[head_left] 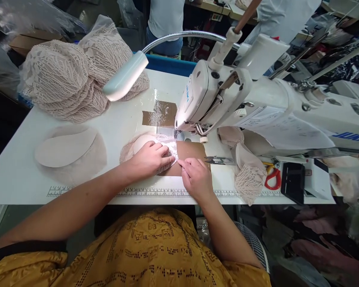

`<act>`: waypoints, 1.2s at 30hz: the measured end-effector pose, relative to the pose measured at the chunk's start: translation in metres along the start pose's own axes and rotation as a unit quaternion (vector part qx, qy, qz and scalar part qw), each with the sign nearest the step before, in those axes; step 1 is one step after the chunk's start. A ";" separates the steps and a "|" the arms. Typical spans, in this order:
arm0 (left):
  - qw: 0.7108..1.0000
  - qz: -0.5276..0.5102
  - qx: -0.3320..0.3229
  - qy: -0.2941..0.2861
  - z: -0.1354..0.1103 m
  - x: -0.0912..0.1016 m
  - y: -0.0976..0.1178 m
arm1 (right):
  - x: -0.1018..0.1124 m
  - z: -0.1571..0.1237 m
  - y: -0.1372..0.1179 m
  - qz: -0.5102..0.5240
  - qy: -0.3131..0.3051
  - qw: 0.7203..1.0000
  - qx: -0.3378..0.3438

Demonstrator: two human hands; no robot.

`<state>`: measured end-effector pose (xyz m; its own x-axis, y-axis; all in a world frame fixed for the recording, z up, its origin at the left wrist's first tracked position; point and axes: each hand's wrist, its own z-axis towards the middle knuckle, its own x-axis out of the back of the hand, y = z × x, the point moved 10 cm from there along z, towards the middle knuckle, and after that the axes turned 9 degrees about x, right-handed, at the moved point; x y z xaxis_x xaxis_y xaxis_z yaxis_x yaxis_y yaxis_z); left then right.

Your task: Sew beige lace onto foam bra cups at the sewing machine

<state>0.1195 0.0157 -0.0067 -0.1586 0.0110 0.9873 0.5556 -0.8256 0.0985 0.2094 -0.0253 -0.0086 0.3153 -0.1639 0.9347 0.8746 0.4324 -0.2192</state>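
Note:
A pale pink lace bra cup (143,141) lies on the white sewing table (122,119), its far edge at the presser foot of a white sewing machine (209,95). My left hand (151,158) lies on top of the cup, fingers together and pressing the lace flat. My right hand (196,175) sits just to its right, fingertips pinching the lace edge near the needle. Brown tape patches (161,113) cover the table around the needle plate.
A pile of lace cups (74,75) stands at the back left, and two flat foam pieces (67,149) lie at the left. Thread snips (219,160), more lace pieces (248,175) and red scissors (272,179) lie to the right. A gooseneck lamp (125,75) hangs over the table. Other people stand behind.

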 end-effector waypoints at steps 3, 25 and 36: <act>1.000 -0.009 -0.003 0.001 0.000 -0.001 0.000 | -0.001 0.002 0.001 -0.017 -0.001 1.000 -0.001; 0.996 0.070 -0.008 -0.063 0.014 0.000 -0.012 | -0.005 0.017 -0.003 -0.051 -0.063 0.996 0.027; 0.997 0.037 -0.031 -0.066 0.031 -0.010 -0.035 | -0.014 0.044 0.010 -0.036 -0.164 0.985 0.024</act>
<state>0.1267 0.0621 -0.0163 -0.0079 0.0192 0.9998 0.5096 -0.8602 0.0205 0.1974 0.0206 -0.0115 0.1098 0.0971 0.9892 0.8694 0.4731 -0.1429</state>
